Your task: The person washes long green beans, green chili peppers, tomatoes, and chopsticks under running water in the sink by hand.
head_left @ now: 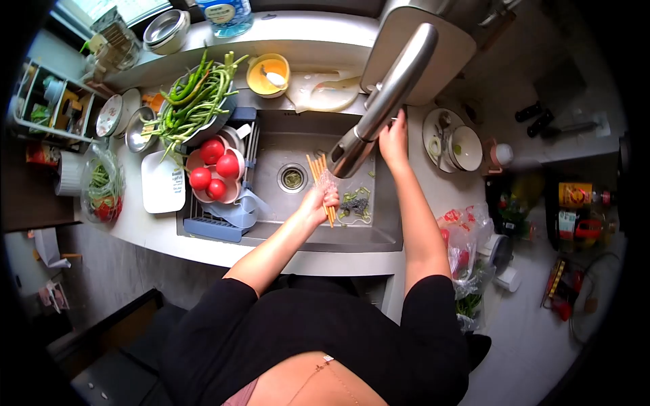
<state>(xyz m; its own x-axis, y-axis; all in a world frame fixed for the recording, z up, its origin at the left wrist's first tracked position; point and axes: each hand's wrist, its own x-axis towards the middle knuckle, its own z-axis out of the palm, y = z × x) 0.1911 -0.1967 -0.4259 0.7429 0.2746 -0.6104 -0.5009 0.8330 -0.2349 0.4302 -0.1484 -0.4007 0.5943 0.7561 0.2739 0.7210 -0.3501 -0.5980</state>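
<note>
My left hand (pixel 321 205) is closed around a bundle of wooden chopsticks (pixel 315 169), held tilted over the sink (pixel 274 145). Water from the spout of the metal faucet (pixel 386 95) splashes onto the bundle, just above my fingers. Beyond the spout, at the sink's back right corner, my right hand (pixel 394 141) is closed at the faucet handle (pixel 394 120), most of which is hidden. Green scraps and dark bits (pixel 355 203) lie in the sink to the right of the chopsticks. The round drain (pixel 292 177) lies to their left.
A rack (pixel 217 229) across the sink's left side carries a pink colander of tomatoes (pixel 215 169). Behind it stands a bowl heaped with green beans and peppers (pixel 196 101). A yellow bowl (pixel 268 76) sits behind the sink. Plates and bowls (pixel 466 147) are stacked on the right, near plastic bags (pixel 467 237).
</note>
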